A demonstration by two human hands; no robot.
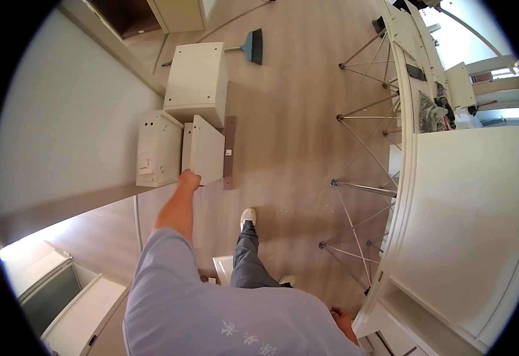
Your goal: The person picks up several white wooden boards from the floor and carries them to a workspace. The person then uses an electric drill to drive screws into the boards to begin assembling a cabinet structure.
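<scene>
My left hand (189, 178) reaches forward and grips the near edge of a white panel (208, 151). That panel stands upright on the floor, slightly tilted, with small dark holes along its narrow edge. Directly left of it is a white drawer-like box (157, 148) with holes near its top and a small label on its near face. Just beyond both stands a larger white box-shaped unit (195, 77). My right hand (342, 321) hangs low beside my body at the lower right. Its fingers are partly hidden, and nothing shows in them.
A brown strip (229, 153) lies right of the panel. Farther off is a blue broom head (252, 47). A long white worktop (467, 225) on crossed metal legs (354, 142) runs along the right, bearing a plastic bag (431, 115). An open white cabinet (63, 296) is at lower left.
</scene>
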